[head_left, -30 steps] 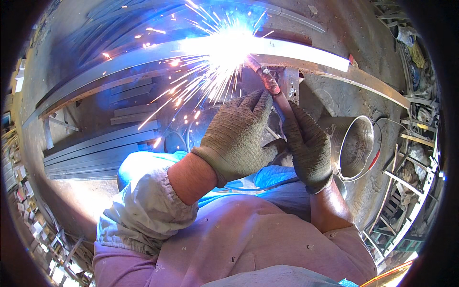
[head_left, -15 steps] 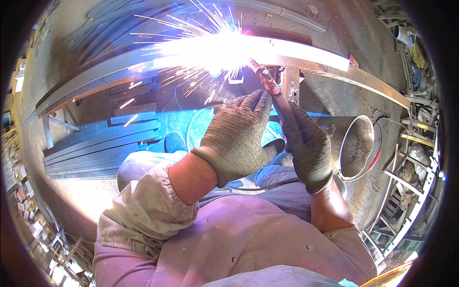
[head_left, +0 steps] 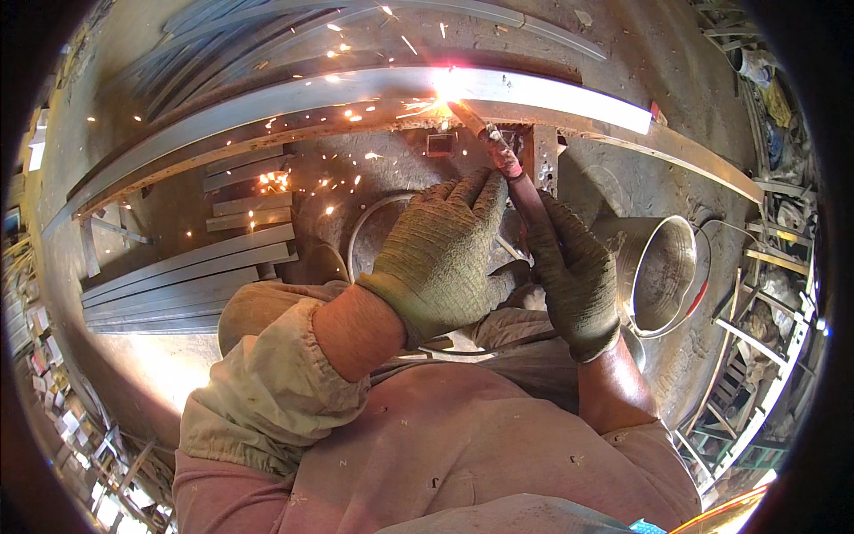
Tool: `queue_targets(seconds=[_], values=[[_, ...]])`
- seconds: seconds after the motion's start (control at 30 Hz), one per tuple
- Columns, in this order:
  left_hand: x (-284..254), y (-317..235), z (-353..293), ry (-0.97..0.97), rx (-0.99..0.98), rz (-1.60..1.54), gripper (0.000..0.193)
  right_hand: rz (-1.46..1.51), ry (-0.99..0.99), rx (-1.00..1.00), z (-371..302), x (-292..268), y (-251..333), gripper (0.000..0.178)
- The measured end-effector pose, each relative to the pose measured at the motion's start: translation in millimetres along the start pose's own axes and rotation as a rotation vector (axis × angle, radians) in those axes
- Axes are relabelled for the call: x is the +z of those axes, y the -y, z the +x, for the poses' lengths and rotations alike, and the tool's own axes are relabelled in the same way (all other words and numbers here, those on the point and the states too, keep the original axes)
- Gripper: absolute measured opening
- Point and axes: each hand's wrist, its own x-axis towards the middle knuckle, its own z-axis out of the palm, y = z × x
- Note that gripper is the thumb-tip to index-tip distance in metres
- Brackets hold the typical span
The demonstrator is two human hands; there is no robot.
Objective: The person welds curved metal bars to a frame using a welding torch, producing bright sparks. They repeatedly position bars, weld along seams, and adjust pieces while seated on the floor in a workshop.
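My right hand, in a grey-green work glove, is wrapped round a welding torch. The torch slants up and left to a small orange glow on a long steel tube. My left hand, gloved alike, is beside it with the fingers stretched out and the thumb apart. Its fingertips lie against the torch's side near the reddish neck, and the thumb reaches toward my right hand. The tube runs across the view along a rusty steel beam. To the right of the glow, its face is glaring white.
A metal bucket lies tipped on its side at right. Steel bars lie stacked at left, and more long bars lie beyond the beam. A rusty post stands under the beam. Metal racks line the right edge.
The large white glare and dense spray of sparks have shrunk to a small glow with scattered sparks. The blue light below is gone. Both hands and the torch have barely moved.
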Motion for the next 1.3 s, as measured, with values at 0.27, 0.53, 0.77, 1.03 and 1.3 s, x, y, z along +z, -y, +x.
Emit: queue_targets(seconds=[0.27,0.53,0.77,1.03,1.3], values=[[3.1,1.3,2.7,-0.075,0.05,-0.085,0.079,-0.043,-0.021,0.005,-2.2,-1.1,-1.0,0.044],[4.3,1.4,10.3,-0.132,0.093,-0.182,0.086,0.08,-0.042,-0.037,4.3,4.7,1.3,0.042],[6.1,6.6,8.9,-0.141,0.095,-0.076,0.106,0.025,-0.032,-0.05,6.5,5.6,4.5,0.043],[4.5,6.3,4.0,-0.095,0.04,-0.038,0.108,0.215,-0.021,0.028,9.5,10.6,-5.3,0.045],[8.2,9.7,3.8,-0.101,0.048,0.002,0.109,0.083,-0.058,-0.071,12.9,10.7,-15.2,0.046]])
